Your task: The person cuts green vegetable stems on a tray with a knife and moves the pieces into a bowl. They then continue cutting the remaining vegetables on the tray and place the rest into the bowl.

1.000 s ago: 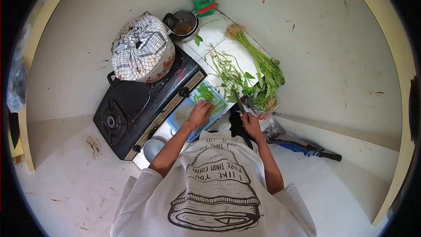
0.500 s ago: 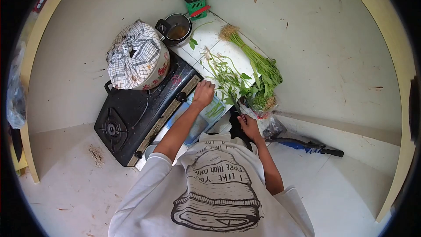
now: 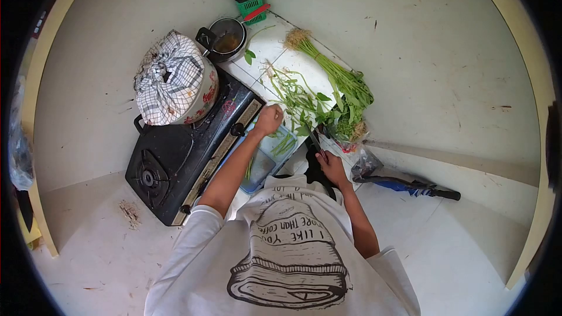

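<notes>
My left hand is closed, its fingers curled above the far end of a blue tray; what is in them, if anything, is hidden. Cut green stems lie in the tray, which has compartments and sits against the stove's front. In my right hand is a knife, its blade pointing away from me towards the greens. Loose leafy stems with pale roots are spread on the white counter just past both hands.
A tied bunch of rooted greens lies along the wall. On the black stove stands a flowered pot wrapped in checked cloth. Behind are a strainer and a green utensil basket. A plastic bag is at right.
My left hand has curled tighter and shifted slightly left. Green stems now show beside my left forearm at the tray. My right hand keeps the knife in nearly the same place.
</notes>
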A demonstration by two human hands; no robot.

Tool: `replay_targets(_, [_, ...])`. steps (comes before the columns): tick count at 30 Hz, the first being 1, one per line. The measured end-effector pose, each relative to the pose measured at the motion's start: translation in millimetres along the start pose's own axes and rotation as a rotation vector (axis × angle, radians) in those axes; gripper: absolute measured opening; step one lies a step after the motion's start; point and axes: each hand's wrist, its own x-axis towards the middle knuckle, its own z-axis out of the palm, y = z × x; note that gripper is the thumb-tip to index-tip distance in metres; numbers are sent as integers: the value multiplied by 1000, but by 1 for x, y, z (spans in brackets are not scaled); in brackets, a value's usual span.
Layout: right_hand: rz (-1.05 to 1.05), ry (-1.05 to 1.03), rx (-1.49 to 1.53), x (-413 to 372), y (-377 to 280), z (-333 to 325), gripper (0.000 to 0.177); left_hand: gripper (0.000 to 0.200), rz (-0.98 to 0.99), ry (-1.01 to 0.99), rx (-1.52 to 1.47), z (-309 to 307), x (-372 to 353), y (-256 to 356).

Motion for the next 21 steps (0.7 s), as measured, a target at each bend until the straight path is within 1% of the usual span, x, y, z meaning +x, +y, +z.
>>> replay_targets(2, [61, -44, 22, 1, -5, -4, 45, 11, -252, -86, -371, -12, -2, 2])
replay_targets(5, [92, -81, 35, 3, -8, -3, 45, 11, -365, -244, -789, -29, -13, 4])
replay_targets(9, [60, -91, 25, 7, -11, -3, 44, 24, -445, -191, -1041, -32, -42, 6])
replay_targets(10, [55, -90, 29, 8, -12, -3, 44, 26, -400, -211, -1026, -33, -50, 3])
replay_targets(13, [33, -106, 45, 10, -19, -1, 44, 25, -451, -122, -949, -32, -83, 1])
replay_targets(16, [28, -145, 46, 13, -30, -4, 42, 14, -411, -15, -788, -29, -122, -12])
replay_targets(17, [-5, -159, 14, 14, -35, -5, 42, 11, -394, 21, -721, -24, -136, -20])
replay_targets(18, [-40, -174, -17, 15, -39, -5, 42, 7, -286, 186, -666, -7, -151, -35])
replay_targets(21, [-143, -236, -108, 20, -47, 2, 40, 7, -264, 364, -386, -1, -194, -36])
